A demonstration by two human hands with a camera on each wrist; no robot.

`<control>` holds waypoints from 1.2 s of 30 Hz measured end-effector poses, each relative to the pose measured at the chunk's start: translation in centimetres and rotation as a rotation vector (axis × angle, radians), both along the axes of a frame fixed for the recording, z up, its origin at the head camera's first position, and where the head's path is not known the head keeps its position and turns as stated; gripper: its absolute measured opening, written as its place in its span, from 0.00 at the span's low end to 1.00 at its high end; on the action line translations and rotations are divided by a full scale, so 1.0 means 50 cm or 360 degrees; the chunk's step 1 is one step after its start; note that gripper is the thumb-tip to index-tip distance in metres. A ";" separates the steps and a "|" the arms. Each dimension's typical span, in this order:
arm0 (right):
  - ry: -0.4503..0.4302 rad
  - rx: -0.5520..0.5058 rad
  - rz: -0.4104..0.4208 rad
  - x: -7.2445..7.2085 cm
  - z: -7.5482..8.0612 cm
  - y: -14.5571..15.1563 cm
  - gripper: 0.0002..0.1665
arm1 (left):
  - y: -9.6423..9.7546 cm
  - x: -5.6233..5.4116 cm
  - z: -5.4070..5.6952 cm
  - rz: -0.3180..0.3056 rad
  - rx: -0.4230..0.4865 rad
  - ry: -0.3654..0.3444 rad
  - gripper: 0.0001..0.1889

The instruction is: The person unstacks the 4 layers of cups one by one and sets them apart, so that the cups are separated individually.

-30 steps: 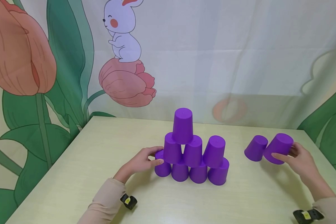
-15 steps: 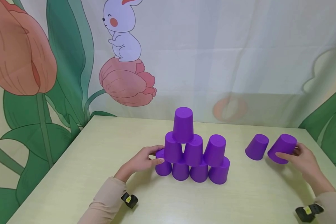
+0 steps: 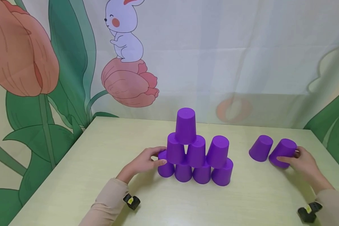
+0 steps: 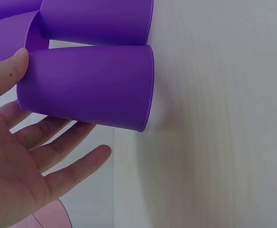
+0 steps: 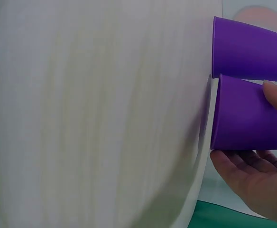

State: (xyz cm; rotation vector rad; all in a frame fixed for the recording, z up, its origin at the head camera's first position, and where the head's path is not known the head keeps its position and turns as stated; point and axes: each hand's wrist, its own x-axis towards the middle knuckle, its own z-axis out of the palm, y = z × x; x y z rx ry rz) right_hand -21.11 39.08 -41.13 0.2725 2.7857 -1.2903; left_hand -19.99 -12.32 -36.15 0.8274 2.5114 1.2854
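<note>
Several upside-down purple cups stand in a stack, a bottom row [image 3: 183,173] bearing three cups [image 3: 196,152] and a single top cup [image 3: 185,126]. At the left end of the bottom row, my left hand [image 3: 143,161] holds the end cup [image 4: 86,85] near its upper end, thumb on one side and fingers on the other. Over at the right, my right hand [image 3: 305,164] grips another upside-down cup [image 3: 282,153] between thumb and fingers. In the right wrist view this cup's rim [image 5: 216,114] is close to the tabletop. One more cup [image 3: 261,148] stands just left of it.
Everything stands on a pale wooden table [image 3: 107,138]. A curtain [image 3: 260,56] printed with a rabbit and tulips hangs behind its far edge. A gap of bare tabletop lies between the stack and the two right-hand cups.
My right hand and its cup first shifted right, away from the neighbouring cup, then came slightly nearer and back left. The left hand and stack have stayed in place.
</note>
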 end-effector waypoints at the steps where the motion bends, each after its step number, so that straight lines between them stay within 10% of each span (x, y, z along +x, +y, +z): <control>1: -0.0004 0.0003 0.0010 -0.001 0.001 0.000 0.58 | 0.001 -0.001 0.000 0.0000 0.0000 -0.0003 0.22; 30: -0.0042 0.0031 0.0112 -0.006 -0.008 0.015 0.59 | 0.004 -0.002 -0.001 0.0011 -0.0005 0.0003 0.22; 36: 0.0053 0.0004 0.0091 -0.014 -0.032 0.045 0.61 | -0.004 -0.023 -0.038 0.0003 0.0010 0.0018 0.23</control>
